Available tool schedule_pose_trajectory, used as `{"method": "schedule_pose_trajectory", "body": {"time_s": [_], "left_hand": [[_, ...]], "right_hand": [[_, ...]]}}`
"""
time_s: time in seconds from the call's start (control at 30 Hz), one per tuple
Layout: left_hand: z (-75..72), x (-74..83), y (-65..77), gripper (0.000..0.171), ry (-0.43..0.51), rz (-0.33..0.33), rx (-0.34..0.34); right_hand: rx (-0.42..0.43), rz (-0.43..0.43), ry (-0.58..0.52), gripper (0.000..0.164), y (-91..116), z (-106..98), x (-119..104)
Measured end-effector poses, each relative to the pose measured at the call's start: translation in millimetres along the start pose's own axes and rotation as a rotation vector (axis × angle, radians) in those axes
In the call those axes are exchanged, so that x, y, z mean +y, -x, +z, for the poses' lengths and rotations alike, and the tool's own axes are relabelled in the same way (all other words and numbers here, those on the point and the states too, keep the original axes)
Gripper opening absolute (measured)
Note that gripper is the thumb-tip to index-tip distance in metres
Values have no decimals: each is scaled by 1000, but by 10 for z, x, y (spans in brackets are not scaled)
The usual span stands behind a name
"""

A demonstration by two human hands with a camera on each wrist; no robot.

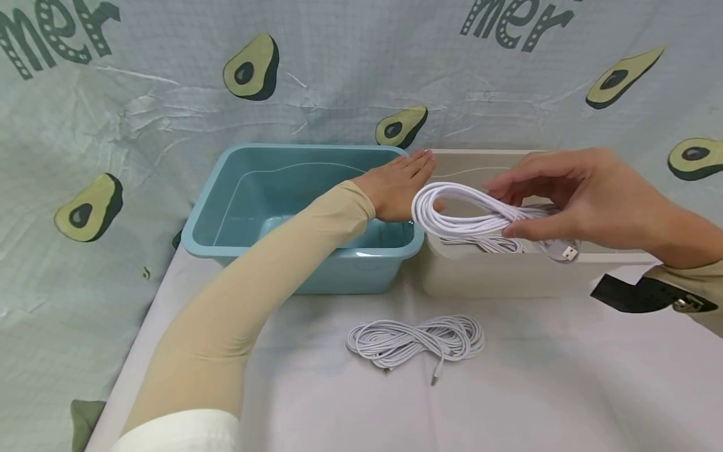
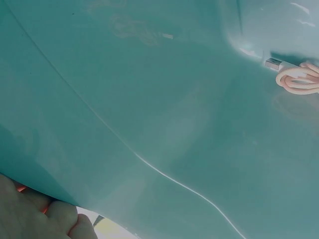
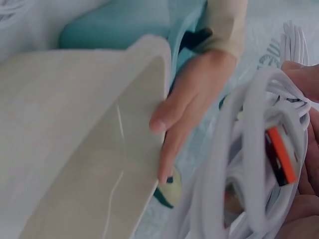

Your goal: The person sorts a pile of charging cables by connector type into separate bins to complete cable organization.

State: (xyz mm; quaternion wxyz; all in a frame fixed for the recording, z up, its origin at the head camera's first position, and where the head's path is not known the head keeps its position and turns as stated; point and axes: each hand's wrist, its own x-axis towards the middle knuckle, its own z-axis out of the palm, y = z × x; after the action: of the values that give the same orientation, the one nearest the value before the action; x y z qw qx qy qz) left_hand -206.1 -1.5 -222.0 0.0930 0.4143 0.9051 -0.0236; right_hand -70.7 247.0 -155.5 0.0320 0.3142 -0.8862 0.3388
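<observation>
The left hand lies with straight fingers across the neighbouring side edges of two bins and holds no cable. One is a blue-green, rectangular plastic bin with a rounded rim; the other, just beside it on the right, is a beige plastic bin. Both are open at the top.

The right hand grasps a thick white cable coil, pinched between the thumb and the fingers. In the head view this coil appears over the opening of the beige bin, near its front edge; its exact height above the rim I cannot tell. A metal USB plug sticks out below the right fingers.

Below the held coil, a thin white cable bundle lies inside the beige bin. In the blue-green bin, the left wrist view shows a pale looped cable near a corner. A loose white cable tangle rests on the pale tablecloth, and a strip of cloth separates it from the bins' front walls.
</observation>
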Motion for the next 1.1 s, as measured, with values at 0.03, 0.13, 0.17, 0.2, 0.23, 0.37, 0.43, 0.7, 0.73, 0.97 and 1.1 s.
{"method": "schedule_pose_trajectory", "body": {"time_s": [0.03,0.13,0.17,0.2,0.23,0.37,0.43,0.7,0.73,0.97,1.1], "left_hand": [[4,1,-2,92,5,-3,2],[11,2,-7,92,20,-11,6],[12,3,-8,91,23,-13,5],[11,3,-11,92,31,-17,3],[12,2,-13,92,39,-20,1],[12,-1,-22,92,45,-23,-4],[16,-3,-27,92,41,-25,-5],[17,-4,-22,91,43,-38,-16],[16,-6,-22,91,44,-38,-18],[2,-3,-15,90,44,-34,-27],[4,-4,-19,91,44,-37,-29]], "right_hand": [[15,33,-3,57,-10,-16,28],[58,87,-25,55,-47,-68,132],[71,98,-21,55,-60,-85,170],[82,106,-20,55,-72,-101,208],[92,114,-22,55,-84,-119,243],[116,167,-37,53,-115,-188,363],[122,199,-48,52,-122,-214,415],[143,305,-24,54,-194,-278,666],[145,315,-24,54,-207,-279,701],[172,344,-85,55,-300,-301,933],[171,349,-86,53,-344,-297,1061]]}}
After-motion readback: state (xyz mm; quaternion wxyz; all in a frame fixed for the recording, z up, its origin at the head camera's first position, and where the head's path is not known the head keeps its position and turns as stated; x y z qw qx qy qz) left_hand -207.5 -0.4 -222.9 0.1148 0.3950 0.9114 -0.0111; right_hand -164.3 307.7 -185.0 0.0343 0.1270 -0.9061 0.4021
